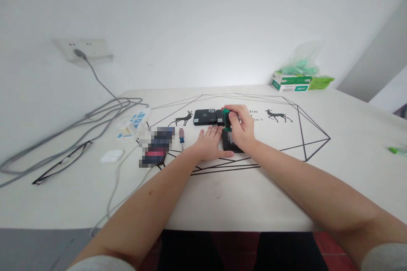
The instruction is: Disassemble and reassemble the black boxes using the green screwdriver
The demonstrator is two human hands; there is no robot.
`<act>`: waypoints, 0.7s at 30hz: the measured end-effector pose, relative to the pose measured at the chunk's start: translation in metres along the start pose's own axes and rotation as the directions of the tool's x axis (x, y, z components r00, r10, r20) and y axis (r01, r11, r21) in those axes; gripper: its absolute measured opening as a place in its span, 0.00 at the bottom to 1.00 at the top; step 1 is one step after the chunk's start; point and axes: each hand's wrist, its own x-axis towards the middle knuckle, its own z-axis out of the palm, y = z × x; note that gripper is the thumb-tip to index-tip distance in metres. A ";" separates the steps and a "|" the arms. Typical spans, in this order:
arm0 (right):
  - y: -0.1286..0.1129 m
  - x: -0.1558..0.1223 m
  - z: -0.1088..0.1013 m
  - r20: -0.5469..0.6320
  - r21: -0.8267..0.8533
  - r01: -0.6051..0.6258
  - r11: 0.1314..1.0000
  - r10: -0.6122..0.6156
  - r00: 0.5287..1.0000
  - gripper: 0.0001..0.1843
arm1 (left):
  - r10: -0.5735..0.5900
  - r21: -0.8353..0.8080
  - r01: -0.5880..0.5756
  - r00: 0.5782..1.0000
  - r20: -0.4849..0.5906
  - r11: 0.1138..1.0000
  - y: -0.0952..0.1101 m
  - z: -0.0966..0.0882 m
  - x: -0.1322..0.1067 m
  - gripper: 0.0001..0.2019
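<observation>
A green-and-black tool handle (227, 119), looking like a screwdriver's, stands upright in the closed fingers of my right hand (242, 127). Its tip is hidden. Below that hand lies a black box-shaped device (228, 145), partly covered by the hand. My left hand (210, 143) rests with fingers spread at the device's left side, the thumb along its near edge. Just beyond my hands sit a flat black box (204, 117) with white labels and a second black box (219, 117), partly hidden by my right hand.
Left of my hands lie a small screwdriver (181, 136) and a blurred-out phone (157, 148). Farther left are a white power strip (141, 117), grey cables (95, 123), a white case (112, 156) and black-framed glasses (63, 163). Green-and-white boxes (291, 81) stand at the back right.
</observation>
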 end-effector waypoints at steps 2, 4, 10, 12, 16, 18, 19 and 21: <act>0.000 0.001 -0.002 -0.045 -0.067 0.048 0.997 -0.051 0.998 0.11 | -0.005 0.004 0.005 1.000 0.003 1.000 0.000 0.000 0.000 0.65; 0.001 0.002 -0.002 -0.046 -0.095 0.058 0.994 -0.063 0.997 0.08 | -0.001 0.002 0.001 1.000 0.005 1.000 0.000 0.000 0.000 0.65; 0.007 -0.001 0.004 -0.013 -0.065 0.041 0.997 -0.042 0.999 0.08 | 0.022 -0.009 -0.022 1.000 -0.014 1.000 -0.002 0.001 0.000 0.64; 0.007 -0.001 0.005 -0.006 -0.055 0.033 0.998 -0.033 0.999 0.08 | 0.022 -0.011 -0.022 1.000 -0.013 1.000 -0.002 0.000 0.000 0.64; 0.012 0.016 -0.002 -0.060 -0.010 0.030 1.000 -0.030 0.998 0.08 | 0.010 -0.018 -0.010 1.000 -0.014 1.000 0.000 -0.001 0.000 0.65; 0.021 0.030 -0.011 -0.158 0.019 0.000 1.000 0.003 0.987 0.08 | 0.046 -0.024 -0.047 0.998 -0.053 0.999 0.000 -0.001 0.000 0.66; 0.028 0.036 -0.017 -0.215 0.026 -0.015 1.000 0.020 0.976 0.08 | 0.079 -0.025 -0.081 0.994 -0.075 0.996 0.000 0.000 0.001 0.65; 0.042 0.043 -0.029 -0.294 0.006 -0.037 0.999 0.037 0.955 0.08 | 0.147 -0.027 -0.151 0.984 -0.098 0.988 -0.002 0.001 0.002 0.62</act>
